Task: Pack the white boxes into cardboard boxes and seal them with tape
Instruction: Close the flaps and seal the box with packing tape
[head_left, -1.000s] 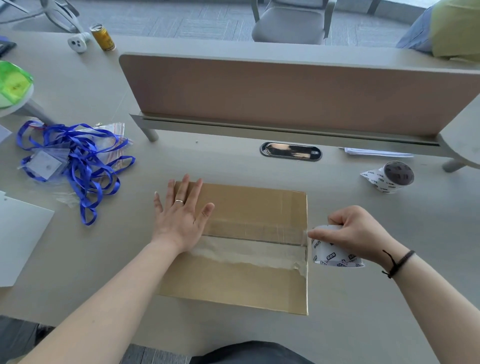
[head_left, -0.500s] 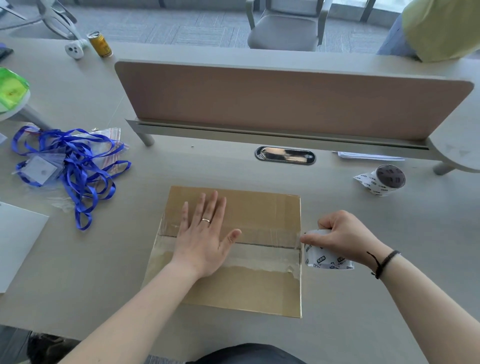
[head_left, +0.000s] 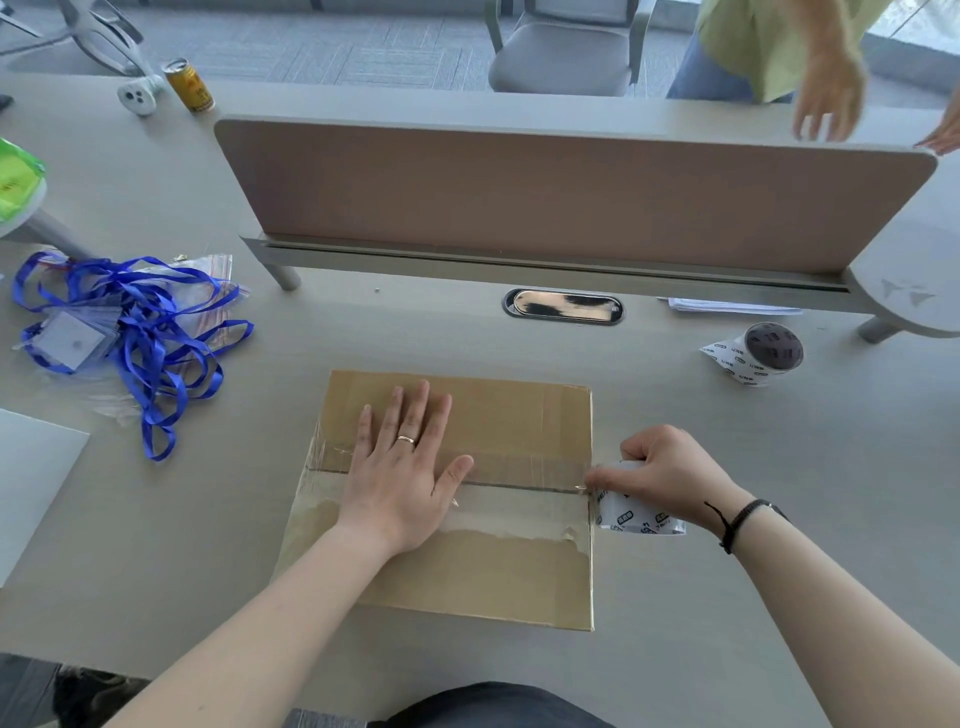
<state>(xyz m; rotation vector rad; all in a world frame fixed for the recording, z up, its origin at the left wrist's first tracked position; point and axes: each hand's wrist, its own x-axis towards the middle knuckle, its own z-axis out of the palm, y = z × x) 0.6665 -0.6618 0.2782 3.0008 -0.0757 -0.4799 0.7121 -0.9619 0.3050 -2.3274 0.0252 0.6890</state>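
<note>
A closed cardboard box (head_left: 498, 410) lies flat on the desk in front of me. A strip of clear tape (head_left: 524, 470) runs along its middle seam, out to the right edge. My left hand (head_left: 402, 475) lies flat, fingers spread, on the taped seam left of centre. At the box's right edge my right hand (head_left: 670, 475) grips a tape roll (head_left: 636, 517) with white printed wrapping, the tape still joined to the box. No white boxes are visible.
A second tape roll (head_left: 761, 353) lies at the right. Blue lanyards and plastic bags (head_left: 135, 322) lie at the left, a white sheet (head_left: 31, 478) at the left edge. A desk divider (head_left: 561, 202) stands behind, with another person's hands (head_left: 831, 104) beyond it.
My left hand has slid to the right along the taped seam. My right hand has stayed at the box's right edge with the roll. Another person's hands have come into view beyond the divider.
</note>
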